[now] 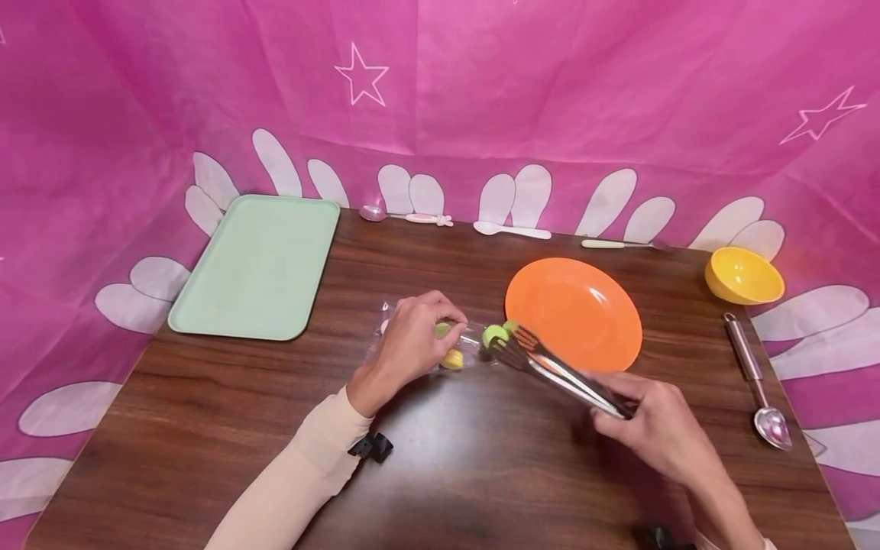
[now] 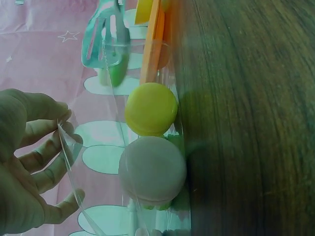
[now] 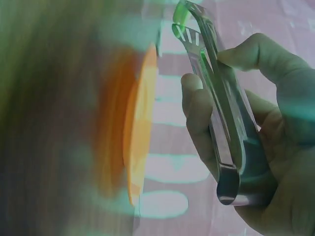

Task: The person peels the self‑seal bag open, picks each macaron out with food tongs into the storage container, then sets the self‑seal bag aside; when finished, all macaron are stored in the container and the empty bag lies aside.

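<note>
My left hand (image 1: 412, 328) pinches the edge of a clear plastic bag (image 2: 74, 143) between thumb and fingers. Inside the bag lie a yellow macaron (image 2: 151, 109) and a pale, greyish-looking one (image 2: 152, 169); something green shows beneath them. In my right hand (image 1: 656, 424) is a pair of metal tongs (image 3: 224, 108), gripped along its arms. A bright green macaron (image 1: 495, 334) sits between the slotted tips of the tongs, beside the bag's right end. In the head view, my left hand covers part of the bag.
An orange plate (image 1: 571, 313) lies just behind the tongs. At the left is a pale green tray (image 1: 254, 267). A yellow bowl (image 1: 742, 286) and a metal scoop (image 1: 773, 426) are at the right. Along the back edge lie a pink-handled spoon (image 1: 419, 218), a white spoon (image 1: 512, 230) and a pale-handled utensil (image 1: 605, 244).
</note>
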`<state>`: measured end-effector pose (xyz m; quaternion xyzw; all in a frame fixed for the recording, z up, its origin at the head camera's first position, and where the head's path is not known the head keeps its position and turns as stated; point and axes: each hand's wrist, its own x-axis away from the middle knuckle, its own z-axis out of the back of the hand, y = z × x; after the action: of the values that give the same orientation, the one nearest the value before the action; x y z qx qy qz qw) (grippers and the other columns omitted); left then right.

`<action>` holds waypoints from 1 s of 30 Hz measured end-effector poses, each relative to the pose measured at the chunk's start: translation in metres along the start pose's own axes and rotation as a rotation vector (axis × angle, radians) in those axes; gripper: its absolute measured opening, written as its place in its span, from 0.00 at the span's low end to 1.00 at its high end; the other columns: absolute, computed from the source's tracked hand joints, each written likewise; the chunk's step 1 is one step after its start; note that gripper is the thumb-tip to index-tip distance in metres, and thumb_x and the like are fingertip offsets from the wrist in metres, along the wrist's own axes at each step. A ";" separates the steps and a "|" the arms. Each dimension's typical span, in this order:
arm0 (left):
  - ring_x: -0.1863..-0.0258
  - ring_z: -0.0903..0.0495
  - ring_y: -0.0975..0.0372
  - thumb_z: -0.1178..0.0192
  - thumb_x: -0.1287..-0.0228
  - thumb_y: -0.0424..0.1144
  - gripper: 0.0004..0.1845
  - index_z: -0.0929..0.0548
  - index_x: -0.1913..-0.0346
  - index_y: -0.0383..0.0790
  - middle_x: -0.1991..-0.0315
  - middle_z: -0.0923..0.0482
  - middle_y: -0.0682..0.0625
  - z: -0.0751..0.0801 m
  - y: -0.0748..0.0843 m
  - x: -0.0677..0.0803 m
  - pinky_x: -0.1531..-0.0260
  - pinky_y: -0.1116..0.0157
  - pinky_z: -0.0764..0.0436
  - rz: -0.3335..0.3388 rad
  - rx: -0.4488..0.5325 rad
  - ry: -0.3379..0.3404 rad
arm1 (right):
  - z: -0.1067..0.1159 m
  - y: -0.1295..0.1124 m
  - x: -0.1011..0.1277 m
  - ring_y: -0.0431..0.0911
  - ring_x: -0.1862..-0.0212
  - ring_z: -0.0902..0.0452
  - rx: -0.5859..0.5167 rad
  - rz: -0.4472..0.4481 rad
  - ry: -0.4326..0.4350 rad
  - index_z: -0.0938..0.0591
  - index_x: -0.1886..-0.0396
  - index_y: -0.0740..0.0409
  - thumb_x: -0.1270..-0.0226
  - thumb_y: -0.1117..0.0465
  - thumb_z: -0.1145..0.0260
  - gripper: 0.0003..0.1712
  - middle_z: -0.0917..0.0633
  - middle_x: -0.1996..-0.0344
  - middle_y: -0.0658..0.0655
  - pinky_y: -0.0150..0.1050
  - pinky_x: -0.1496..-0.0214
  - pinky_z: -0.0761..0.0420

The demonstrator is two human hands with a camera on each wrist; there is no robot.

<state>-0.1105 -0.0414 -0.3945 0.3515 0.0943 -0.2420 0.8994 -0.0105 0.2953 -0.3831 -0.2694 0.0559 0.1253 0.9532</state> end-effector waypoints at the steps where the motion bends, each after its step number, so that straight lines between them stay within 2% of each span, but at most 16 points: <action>1: 0.59 0.09 0.53 0.27 0.34 0.36 0.03 0.05 0.61 0.44 0.63 0.10 0.51 0.000 0.000 0.000 0.50 0.47 0.16 0.001 -0.001 0.001 | 0.004 0.006 -0.001 0.27 0.62 0.21 0.007 -0.018 0.008 0.07 0.47 0.54 0.56 0.69 0.17 0.30 0.06 0.55 0.60 0.14 0.60 0.30; 4: 0.59 0.09 0.55 0.26 0.34 0.36 0.02 0.05 0.62 0.44 0.63 0.10 0.51 0.000 0.000 0.000 0.51 0.48 0.16 -0.004 -0.006 0.002 | 0.014 0.022 -0.007 0.36 0.62 0.18 0.050 -0.101 0.022 0.08 0.46 0.57 0.53 0.67 0.16 0.29 0.07 0.53 0.66 0.17 0.63 0.31; 7: 0.60 0.09 0.56 0.26 0.34 0.36 0.03 0.05 0.61 0.44 0.63 0.09 0.52 0.000 0.000 0.001 0.51 0.48 0.16 -0.002 -0.008 -0.006 | 0.018 0.038 -0.017 0.54 0.58 0.11 0.094 -0.194 0.035 0.09 0.44 0.61 0.50 0.64 0.16 0.30 0.09 0.49 0.71 0.24 0.62 0.30; 9: 0.60 0.09 0.56 0.27 0.34 0.36 0.03 0.05 0.61 0.44 0.63 0.09 0.52 -0.001 0.000 0.001 0.51 0.49 0.16 -0.005 -0.011 -0.006 | 0.018 0.048 -0.023 0.65 0.55 0.13 0.119 -0.245 0.057 0.10 0.42 0.63 0.47 0.61 0.16 0.30 0.11 0.47 0.74 0.31 0.62 0.28; 10: 0.60 0.09 0.56 0.27 0.33 0.36 0.03 0.05 0.61 0.44 0.63 0.09 0.52 -0.002 0.000 0.001 0.51 0.49 0.16 -0.005 -0.010 -0.005 | 0.018 0.052 -0.027 0.67 0.54 0.13 0.128 -0.265 0.073 0.11 0.41 0.64 0.46 0.60 0.16 0.31 0.11 0.47 0.75 0.34 0.62 0.27; 14: 0.61 0.09 0.56 0.27 0.34 0.36 0.03 0.05 0.61 0.44 0.64 0.10 0.51 -0.003 0.000 0.002 0.50 0.49 0.15 -0.006 -0.002 -0.001 | 0.013 0.068 -0.037 0.69 0.56 0.16 0.152 -0.319 0.137 0.12 0.40 0.64 0.41 0.58 0.19 0.29 0.12 0.49 0.76 0.44 0.61 0.28; 18: 0.61 0.10 0.56 0.27 0.34 0.35 0.03 0.05 0.61 0.43 0.63 0.10 0.51 -0.003 0.002 0.003 0.48 0.48 0.15 -0.010 0.007 -0.006 | 0.007 0.077 -0.040 0.72 0.52 0.16 0.154 -0.353 0.164 0.13 0.38 0.64 0.39 0.59 0.22 0.29 0.13 0.46 0.76 0.50 0.57 0.29; 27: 0.61 0.10 0.56 0.27 0.34 0.35 0.03 0.05 0.62 0.44 0.63 0.10 0.51 -0.004 0.003 0.004 0.46 0.47 0.15 -0.012 0.010 -0.003 | 0.004 0.079 -0.041 0.70 0.50 0.19 0.133 -0.398 0.119 0.15 0.34 0.65 0.38 0.57 0.21 0.33 0.16 0.40 0.76 0.48 0.54 0.31; 30: 0.61 0.10 0.57 0.27 0.34 0.35 0.03 0.05 0.62 0.43 0.63 0.10 0.51 -0.003 0.003 0.004 0.48 0.48 0.15 -0.011 0.017 0.002 | 0.004 0.079 -0.041 0.71 0.48 0.20 0.133 -0.406 0.117 0.16 0.34 0.65 0.38 0.57 0.21 0.34 0.16 0.39 0.76 0.52 0.52 0.30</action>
<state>-0.1055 -0.0385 -0.3963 0.3588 0.0951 -0.2473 0.8950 -0.0708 0.3541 -0.4116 -0.2183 0.0637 -0.0889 0.9697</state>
